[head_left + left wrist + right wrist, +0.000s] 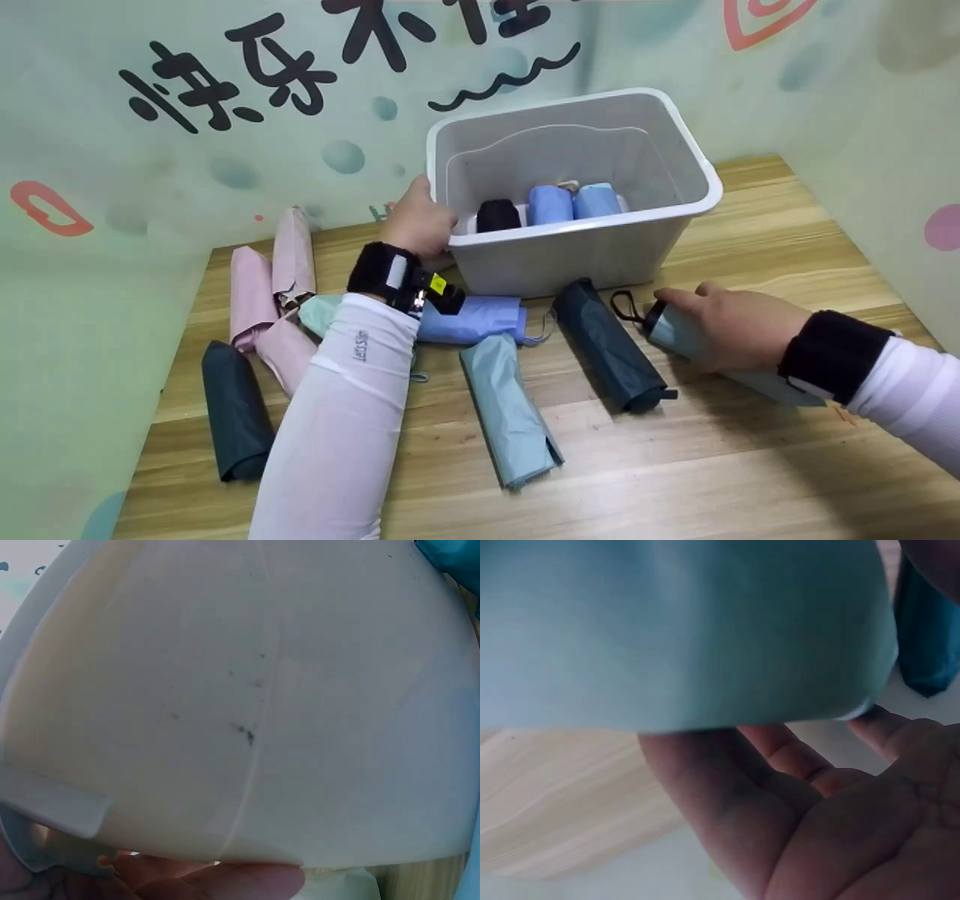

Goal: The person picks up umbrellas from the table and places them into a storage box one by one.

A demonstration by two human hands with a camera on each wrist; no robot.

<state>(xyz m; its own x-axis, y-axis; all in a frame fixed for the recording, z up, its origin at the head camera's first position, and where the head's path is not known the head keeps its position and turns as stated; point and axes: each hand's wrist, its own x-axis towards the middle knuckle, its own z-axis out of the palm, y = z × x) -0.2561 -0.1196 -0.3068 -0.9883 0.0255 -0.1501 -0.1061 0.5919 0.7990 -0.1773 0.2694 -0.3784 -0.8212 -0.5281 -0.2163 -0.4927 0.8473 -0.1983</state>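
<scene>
My left hand (420,221) grips the left end of a light grey plastic bin (562,262); the bin's wall fills most of the left wrist view, with fingers at its lower edge. On the right, my right hand (739,326) holds a folded light teal umbrella (682,637), fingers wrapped round it, its black handle end and strap pointing left. Inside the bin are a black umbrella (498,215), a blue umbrella (550,205) and a light blue umbrella (597,200). A dark teal umbrella (607,349) lies between the bin and my right hand.
A light teal umbrella (510,412) lies at front centre, a blue one (472,319) beneath the bin's front. To the left are a pink umbrella (251,296), more pink ones, a mint one (319,313) and a dark one (234,412). Printed walls (112,285) enclose the wooden surface.
</scene>
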